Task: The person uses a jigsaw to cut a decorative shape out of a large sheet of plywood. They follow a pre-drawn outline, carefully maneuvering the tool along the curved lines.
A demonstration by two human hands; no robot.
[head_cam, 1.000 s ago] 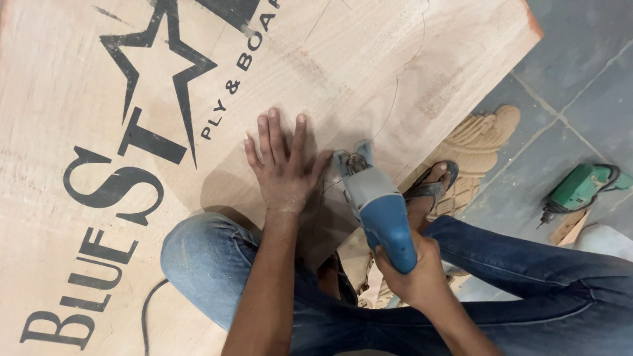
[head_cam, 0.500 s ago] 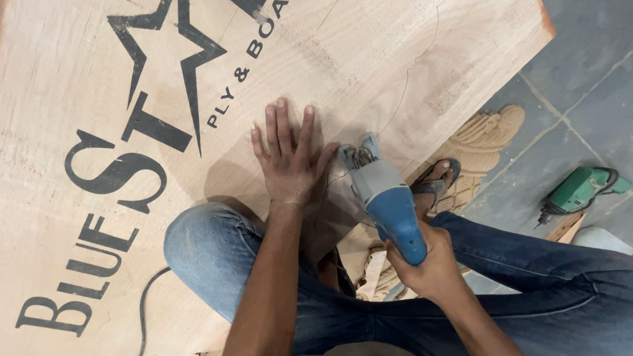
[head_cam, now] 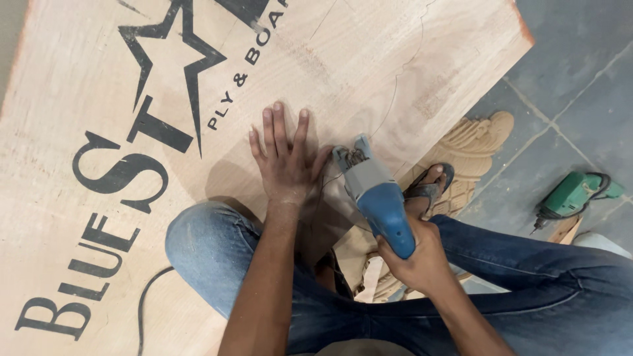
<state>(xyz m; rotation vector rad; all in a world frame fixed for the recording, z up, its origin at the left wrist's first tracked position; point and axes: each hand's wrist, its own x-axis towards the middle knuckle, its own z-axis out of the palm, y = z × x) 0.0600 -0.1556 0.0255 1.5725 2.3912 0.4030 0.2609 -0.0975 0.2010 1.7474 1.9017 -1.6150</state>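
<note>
Pale plywood (head_cam: 369, 59), printed with black lettering and a star, lies across the grey tiled floor (head_cam: 567, 86). The left hand (head_cam: 285, 165) rests flat on the sheet, fingers spread, holding nothing. Just beside its thumb, the right hand (head_cam: 422, 257) is wrapped tight around the rear of a blue and grey saw (head_cam: 372, 191), whose nose sits on the plywood near a thin drawn curve. A carved wooden piece (head_cam: 475, 142) shows past the sheet's edge, and a green drill (head_cam: 572, 195) lies well apart on the floor.

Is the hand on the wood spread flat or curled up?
Spread flat: the left hand lies palm down on the plywood sheet, fingers fanned apart.
</note>
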